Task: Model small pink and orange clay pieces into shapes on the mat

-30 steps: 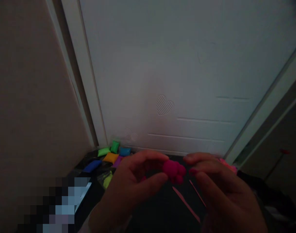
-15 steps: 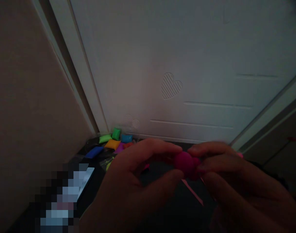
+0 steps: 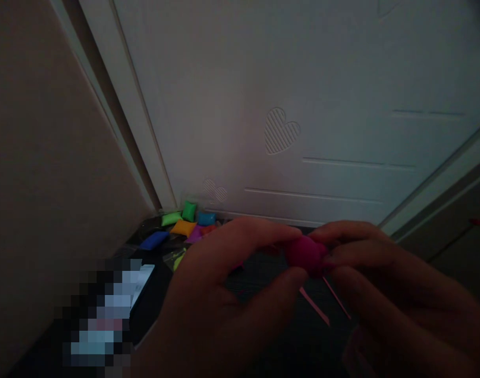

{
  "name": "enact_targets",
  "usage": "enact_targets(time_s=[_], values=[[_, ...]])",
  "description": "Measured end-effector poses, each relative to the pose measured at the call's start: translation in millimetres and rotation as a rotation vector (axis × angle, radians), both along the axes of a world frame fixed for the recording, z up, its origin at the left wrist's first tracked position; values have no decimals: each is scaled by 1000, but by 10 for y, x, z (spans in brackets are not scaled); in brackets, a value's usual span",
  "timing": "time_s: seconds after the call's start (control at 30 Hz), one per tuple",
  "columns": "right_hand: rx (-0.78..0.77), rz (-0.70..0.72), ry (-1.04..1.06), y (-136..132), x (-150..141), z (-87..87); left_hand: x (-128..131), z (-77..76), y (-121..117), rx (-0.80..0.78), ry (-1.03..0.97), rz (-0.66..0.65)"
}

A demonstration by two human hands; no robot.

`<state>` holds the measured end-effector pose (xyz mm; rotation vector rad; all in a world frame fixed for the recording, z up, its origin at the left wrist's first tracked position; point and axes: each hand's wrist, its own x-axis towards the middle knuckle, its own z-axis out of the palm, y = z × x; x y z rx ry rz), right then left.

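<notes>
A rounded lump of bright pink modelling clay (image 3: 304,254) is held up between both hands. My left hand (image 3: 232,283) pinches its left side between thumb and fingers. The fingertips of my right hand (image 3: 385,273) close on the smaller bumps at the lump's right end, which they partly hide. Under the hands, two thin pink sticks lie on the dark table: a flatter modelling tool (image 3: 315,307) and a narrower one (image 3: 337,298).
Several coloured clay packets, among them an orange one (image 3: 184,228) and a blue one (image 3: 154,240), lie at the back left of the dark table (image 3: 279,336). A lit phone (image 3: 143,283), partly blurred out, is at the left. Behind stands a white door (image 3: 224,105) with embossed hearts.
The view has shifted slightly. Both hands keep their hold on the pink clay, which has turned a little between the fingers. More of the narrow pink stick shows.
</notes>
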<state>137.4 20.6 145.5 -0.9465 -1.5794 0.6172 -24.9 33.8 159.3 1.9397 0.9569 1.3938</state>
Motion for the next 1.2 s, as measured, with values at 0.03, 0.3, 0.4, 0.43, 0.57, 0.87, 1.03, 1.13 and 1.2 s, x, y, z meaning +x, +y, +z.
enact_targets(time_s=[0.03,0.3,0.4,0.43,0.57,0.87,1.03,1.13,1.2], values=[[-5,2,-6,0,2,6,5,1,-6,5,6,14],[51,-84,-103,-1,22,14,19,-8,-13,64,16,15],[69,-105,-106,-4,0,28,30,-15,-6,71,7,11],[73,-110,-100,-5,-6,34,33,-16,-5,73,7,12],[91,-110,-106,-15,-5,37,40,3,-15,44,8,20],[109,-19,21,-4,-29,29,77,20,-63,-210,-109,-27],[252,-16,56,0,-27,28,78,-34,-64,-349,-241,-168],[352,-39,-46,-10,32,10,68,-28,-58,-361,-275,-217],[378,-44,-152,-22,82,10,62,-13,-54,-349,-278,-218]])
